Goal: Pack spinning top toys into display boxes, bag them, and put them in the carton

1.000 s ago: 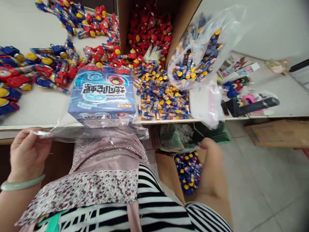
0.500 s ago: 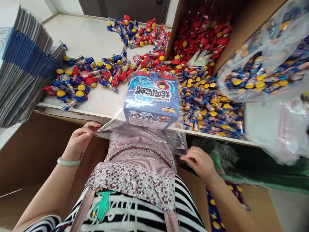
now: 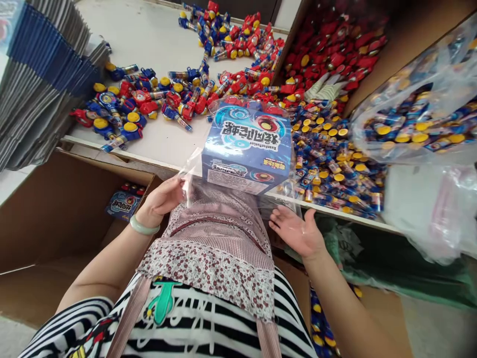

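Note:
A blue printed box [image 3: 246,141] stands at the table's front edge inside a clear plastic bag [image 3: 192,169], its loose end hanging toward me. To the left of the box, my left hand [image 3: 166,196] has its fingers closed on the bag's side. My right hand [image 3: 298,231] is open below the box's right corner, palm up and fingers apart, against the bag's loose film. Red and blue toys with yellow caps [image 3: 145,102] lie behind and left of the box. Small capped tubes [image 3: 335,164] are heaped on its right.
Folded printed cartons [image 3: 48,74] are stacked at the left. Below them, an open cardboard box [image 3: 74,209] holds another blue box [image 3: 122,205]. A carton of red parts [image 3: 331,49] with a striped glove [image 3: 325,89], and a clear bag of tubes [image 3: 413,119], occupy the right.
Both hands have come inward toward the box. My right hand has let go of the bag's edge and opened. The view has shifted slightly, and a blue box now shows in the lower carton.

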Demonstrator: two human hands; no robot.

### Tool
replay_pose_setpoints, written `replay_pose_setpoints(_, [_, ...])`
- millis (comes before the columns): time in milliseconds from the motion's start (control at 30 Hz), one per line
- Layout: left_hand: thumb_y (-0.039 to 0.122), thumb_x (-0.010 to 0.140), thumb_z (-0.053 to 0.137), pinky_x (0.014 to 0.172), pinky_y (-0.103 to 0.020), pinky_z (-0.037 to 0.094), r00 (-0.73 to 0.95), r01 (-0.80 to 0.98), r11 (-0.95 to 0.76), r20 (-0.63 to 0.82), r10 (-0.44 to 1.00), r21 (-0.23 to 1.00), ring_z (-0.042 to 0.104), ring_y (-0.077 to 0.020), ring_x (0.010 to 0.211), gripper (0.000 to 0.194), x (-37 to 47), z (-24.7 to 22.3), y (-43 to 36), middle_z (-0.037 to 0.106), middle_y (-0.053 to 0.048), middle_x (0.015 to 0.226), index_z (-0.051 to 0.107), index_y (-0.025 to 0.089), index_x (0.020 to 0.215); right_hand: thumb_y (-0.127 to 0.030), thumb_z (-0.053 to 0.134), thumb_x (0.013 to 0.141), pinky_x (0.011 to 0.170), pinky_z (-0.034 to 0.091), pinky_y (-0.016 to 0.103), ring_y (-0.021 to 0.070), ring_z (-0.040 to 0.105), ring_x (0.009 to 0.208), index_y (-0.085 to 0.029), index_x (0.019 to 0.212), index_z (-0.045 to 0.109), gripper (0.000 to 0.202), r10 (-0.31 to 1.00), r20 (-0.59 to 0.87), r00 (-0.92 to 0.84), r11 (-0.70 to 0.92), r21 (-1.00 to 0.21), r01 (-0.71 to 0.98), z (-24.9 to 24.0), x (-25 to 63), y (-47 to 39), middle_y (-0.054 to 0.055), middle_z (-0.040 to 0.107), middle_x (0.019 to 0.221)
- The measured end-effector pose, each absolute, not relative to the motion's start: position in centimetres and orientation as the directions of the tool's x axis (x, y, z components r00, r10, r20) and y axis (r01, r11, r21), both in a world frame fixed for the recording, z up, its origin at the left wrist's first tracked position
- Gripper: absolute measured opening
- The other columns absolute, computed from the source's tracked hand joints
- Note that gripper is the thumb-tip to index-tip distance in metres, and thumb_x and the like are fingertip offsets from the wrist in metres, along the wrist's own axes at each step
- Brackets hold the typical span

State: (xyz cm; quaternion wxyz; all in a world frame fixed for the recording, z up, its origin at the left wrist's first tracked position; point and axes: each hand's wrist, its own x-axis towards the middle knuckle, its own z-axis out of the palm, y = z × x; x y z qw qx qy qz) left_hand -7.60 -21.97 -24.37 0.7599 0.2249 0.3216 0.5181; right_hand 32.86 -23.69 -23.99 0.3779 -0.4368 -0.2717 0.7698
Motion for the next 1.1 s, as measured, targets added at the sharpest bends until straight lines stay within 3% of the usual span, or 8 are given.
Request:
replay_pose_setpoints(67, [0.022,0.072,0.085,0.058,-0.021,0.050,0.202,-0.663,0.327,-0.260,0.944,0.673,0.060,-0.0101,0.063,0.033,-7.6,-24.2,-22.1,0.066,-0.002,0.079,0.072,0.016,0.102,-0.068,0.073,0.076,0.082,0.051,0.033,0.0146,0.052,0.074,-0.036,0.084,0.075,0.033,0.868,-0.428,-0.251,-0.496,-0.757,-0.426,-24.0,32.8,-23.8,-0.003,0.054,0.070])
replay_pose_setpoints(133, [0.017,0.069,0.086,0.052,-0.018,0.044,0.198,-0.672,0.308,-0.237,0.951,0.673,0.052,-0.0068,0.056,0.044,-7.8,-24.4,-22.1,0.059,0.001,0.072,0.071,0.017,0.110,-0.056,0.081,0.074,0.073,0.049,0.031,0.0126,0.037,0.059,-0.039,0.088,0.074,0.024,0.895,-0.390,-0.215,-0.445,-0.771,-0.456,-24.5,32.7,-23.9,-0.006,0.033,0.057])
replay_pose_setpoints(267, [0.015,0.063,0.088,0.054,-0.019,0.044,0.188,-0.649,0.243,-0.157,0.969,0.721,0.046,-0.0062,0.053,0.066,-8.1,-26.0,-21.1,0.052,0.005,0.066,0.066,0.027,0.124,-0.059,0.088,0.062,0.072,0.045,0.032,0.0137,0.030,0.058,-0.042,0.114,0.072,0.057,0.930,-0.264,-0.255,-0.347,-0.860,-0.374,-25.6,32.9,-23.3,-0.009,0.018,0.052])
replay_pose_setpoints(433, [0.015,0.062,0.086,0.056,-0.021,0.047,0.203,-0.542,0.182,-0.082,0.976,0.821,0.049,-0.0082,0.055,0.072,-9.0,-28.3,-18.8,0.052,0.006,0.065,0.062,0.033,0.127,-0.056,0.089,0.062,0.073,0.040,0.034,0.0133,0.038,0.059,-0.044,0.133,0.059,0.077,0.906,-0.172,-0.386,-0.253,-0.953,-0.168,-26.4,34.0,-21.2,-0.010,0.031,0.055])
replay_pose_setpoints(633, [0.026,0.059,0.090,0.049,-0.020,0.045,0.163,-0.132,0.144,-0.122,0.979,0.981,0.053,-0.0094,0.051,0.041,-11.2,-27.8,-16.2,0.060,0.003,0.064,0.066,0.020,0.091,-0.047,0.082,0.070,0.067,0.040,0.032,0.0143,0.044,0.062,-0.030,0.117,0.063,0.054,0.915,-0.192,-0.354,-0.142,-0.977,0.162,-26.6,35.3,-19.1,-0.009,0.041,0.059])
replay_pose_setpoints(800, [0.043,0.060,0.086,0.054,-0.025,0.045,0.127,0.354,0.160,-0.217,0.968,0.922,0.057,-0.0148,0.057,0.036,-12.0,-26.2,-13.8,0.065,-0.004,0.064,0.071,0.014,0.073,-0.055,0.074,0.074,0.063,0.039,0.031,0.0147,0.048,0.063,-0.022,0.083,0.068,0.035,0.950,-0.237,-0.204,-0.091,-0.834,0.544,-25.9,35.4,-18.1,-0.001,0.060,0.071])
replay_pose_setpoints(967, [0.053,0.061,0.083,0.076,-0.029,0.052,0.184,0.448,-0.025,-0.065,0.981,0.894,0.065,-0.0204,0.080,0.041,-11.7,-26.1,-10.7,0.071,-0.005,0.081,0.073,0.015,0.072,-0.049,0.067,0.080,0.072,0.046,0.035,0.0224,0.060,0.075,-0.021,0.073,0.067,0.029,0.979,-0.112,-0.171,0.063,-0.630,0.774,-25.1,34.9,-16.0,0.006,0.068,0.082])
replay_pose_setpoints(1100, [0.060,0.057,0.084,0.084,-0.032,0.054,0.228,0.404,0.020,-0.121,0.966,0.915,0.066,-0.0234,0.086,0.049,-10.8,-26.3,-8.7,0.071,-0.005,0.079,0.074,0.015,0.073,-0.039,0.065,0.082,0.087,0.051,0.041,0.0297,0.065,0.098,-0.019,0.088,0.075,0.023,0.967,-0.042,-0.252,0.188,-0.549,0.814,-24.9,34.2,-12.6,0.013,0.068,0.112])
